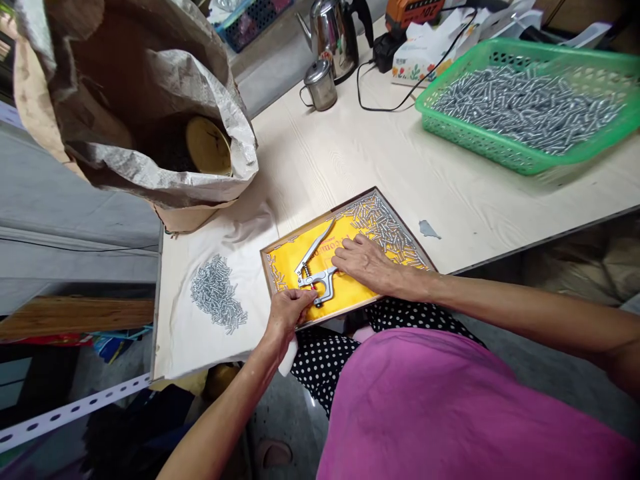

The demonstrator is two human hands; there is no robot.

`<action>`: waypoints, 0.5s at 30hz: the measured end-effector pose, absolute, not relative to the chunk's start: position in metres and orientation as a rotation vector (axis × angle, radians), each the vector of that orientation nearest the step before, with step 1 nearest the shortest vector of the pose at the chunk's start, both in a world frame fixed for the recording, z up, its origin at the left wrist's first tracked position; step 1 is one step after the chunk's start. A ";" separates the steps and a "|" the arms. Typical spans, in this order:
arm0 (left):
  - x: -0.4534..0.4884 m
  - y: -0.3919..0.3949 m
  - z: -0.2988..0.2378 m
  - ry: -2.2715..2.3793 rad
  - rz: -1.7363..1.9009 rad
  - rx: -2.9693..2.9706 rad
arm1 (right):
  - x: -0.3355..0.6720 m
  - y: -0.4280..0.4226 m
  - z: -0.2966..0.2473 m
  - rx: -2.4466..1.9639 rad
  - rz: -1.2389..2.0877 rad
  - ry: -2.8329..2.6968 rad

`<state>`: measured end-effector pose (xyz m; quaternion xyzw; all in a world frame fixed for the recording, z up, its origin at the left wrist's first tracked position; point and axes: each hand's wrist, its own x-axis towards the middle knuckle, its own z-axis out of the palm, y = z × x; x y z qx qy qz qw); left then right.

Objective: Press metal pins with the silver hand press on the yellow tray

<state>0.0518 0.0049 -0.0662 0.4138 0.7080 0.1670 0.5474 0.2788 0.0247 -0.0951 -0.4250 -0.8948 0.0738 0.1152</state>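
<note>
A shallow yellow-lined tray (350, 303) lies at the table's near edge, with several small metal pins (380, 223) heaped along its far and right sides. A silver plier-like hand tool (314, 263) rests on the yellow lining. My left hand (287, 311) is closed at the tray's near rim, its fingers touching the tool's lower end. My right hand (363, 261) lies flat on the lining with fingers stretched out, fingertips beside the tool's jaw and close to the pins.
A loose pile of pins (217, 293) lies on white cloth left of the tray. A big paper sack (150, 113) stands at the back left. A green basket (500, 150) full of pins sits far right. Kettle (333, 33), small metal cup (320, 83) and cable lie behind.
</note>
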 end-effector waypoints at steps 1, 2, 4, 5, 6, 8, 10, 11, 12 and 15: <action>0.053 0.003 -0.066 1.683 0.409 0.981 | 0.279 0.024 -0.095 -1.252 0.217 -2.615; 0.054 0.001 -0.066 1.688 0.421 0.987 | 0.278 0.023 -0.096 -1.256 0.216 -2.611; 0.057 -0.002 -0.066 1.699 0.439 0.996 | 0.278 0.022 -0.095 -1.263 0.207 -2.606; 0.058 -0.003 -0.066 1.700 0.441 0.995 | 0.278 0.021 -0.095 -1.265 0.202 -2.608; 0.058 -0.004 -0.065 1.697 0.434 0.989 | 0.278 0.021 -0.094 -1.266 0.195 -2.615; 0.057 -0.002 -0.064 1.664 0.382 0.961 | 0.279 0.020 -0.093 -1.260 0.183 -2.636; 0.053 0.003 -0.062 1.607 0.285 0.925 | 0.279 0.020 -0.093 -1.249 0.178 -2.651; 0.051 0.006 -0.061 1.585 0.232 0.911 | 0.278 0.020 -0.094 -1.243 0.179 -2.654; 0.049 0.010 -0.061 1.574 0.187 0.902 | 0.278 0.020 -0.095 -1.241 0.181 -2.650; 0.046 0.017 -0.060 1.577 0.110 0.908 | 0.278 0.017 -0.098 -1.229 0.182 -2.627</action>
